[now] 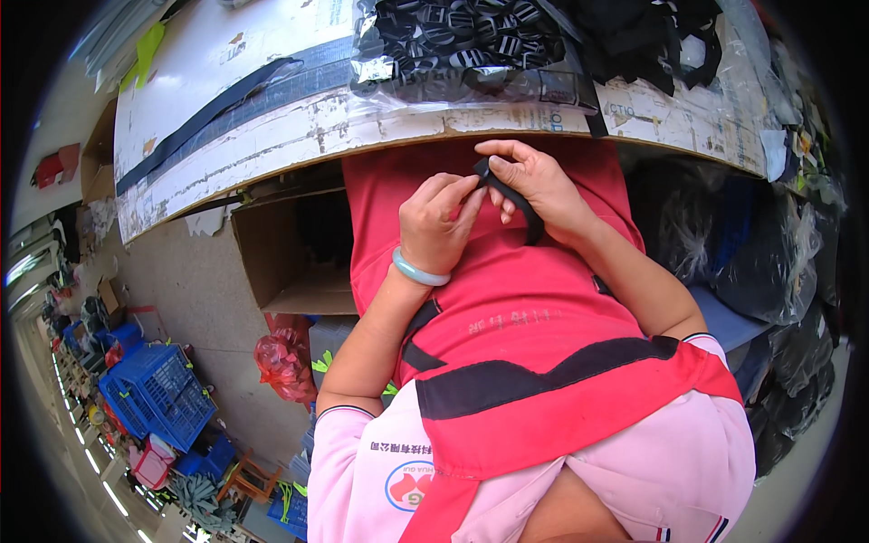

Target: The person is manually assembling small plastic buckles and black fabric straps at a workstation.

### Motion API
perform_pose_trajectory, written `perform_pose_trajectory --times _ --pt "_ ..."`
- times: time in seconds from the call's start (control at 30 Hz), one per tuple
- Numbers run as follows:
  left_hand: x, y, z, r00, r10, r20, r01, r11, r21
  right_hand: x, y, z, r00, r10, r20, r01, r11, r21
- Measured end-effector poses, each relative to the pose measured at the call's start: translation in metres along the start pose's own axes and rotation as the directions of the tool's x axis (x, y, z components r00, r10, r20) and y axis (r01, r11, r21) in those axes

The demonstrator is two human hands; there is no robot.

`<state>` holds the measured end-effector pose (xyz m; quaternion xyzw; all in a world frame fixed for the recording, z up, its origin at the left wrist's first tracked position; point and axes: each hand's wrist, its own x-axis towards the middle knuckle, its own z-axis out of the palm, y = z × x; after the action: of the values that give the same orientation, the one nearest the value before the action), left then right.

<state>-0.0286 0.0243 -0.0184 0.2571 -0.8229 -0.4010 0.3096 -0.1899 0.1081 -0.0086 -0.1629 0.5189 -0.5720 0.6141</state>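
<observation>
Above my red apron (516, 290), close to the table's near edge, both hands meet at a narrow black strap (531, 226). My left hand (433, 222), with a pale green bangle on its wrist, pinches the strap's end between thumb and fingertips. A small dark piece at this end may be a buckle, but fingers hide most of it. My right hand (543, 190) is closed round the strap just beside it, thumb on top. From there the strap's loose length curves down over the apron.
On the worn white table (317, 131) lie a clear plastic bag of black buckles (466, 41), a long dark strip (213, 113) and black fabric (647, 41). Below stands an open cardboard box (272, 244). Blue crates (163, 394) and a red bag (288, 362) are at left; plastic-wrapped bundles (769, 253) at right.
</observation>
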Motion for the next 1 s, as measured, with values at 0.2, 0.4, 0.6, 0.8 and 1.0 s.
perform_pose_trajectory --times 0.2,0.4,0.6,0.8,1.0 --pt "-0.003 -0.015 -0.001 0.656 -0.603 0.453 0.664 0.176 -0.727 -0.003 -0.007 -0.001 0.995 0.097 0.036 -0.096 0.995 -0.03" --pt "0.005 -0.007 0.004 0.69 -0.624 0.367 0.647 0.305 -0.699 -0.019 -0.023 0.01 0.873 -0.485 0.041 0.478 0.836 -0.269" --pt "0.006 0.002 0.004 0.787 -0.576 0.22 0.543 0.479 -0.69 -0.018 -0.028 0.009 0.99 -0.124 -0.073 0.089 0.927 -0.364" --pt "0.001 0.006 0.009 0.944 -0.33 0.0 0.296 0.847 -0.442 -0.016 -0.011 0.011 0.987 -0.079 -0.138 0.031 0.948 -0.316" --pt "-0.002 0.0 0.004 0.974 -0.228 -0.01 0.187 0.82 -0.54 -0.014 -0.014 0.005 0.996 -0.079 -0.03 0.072 0.98 -0.186"
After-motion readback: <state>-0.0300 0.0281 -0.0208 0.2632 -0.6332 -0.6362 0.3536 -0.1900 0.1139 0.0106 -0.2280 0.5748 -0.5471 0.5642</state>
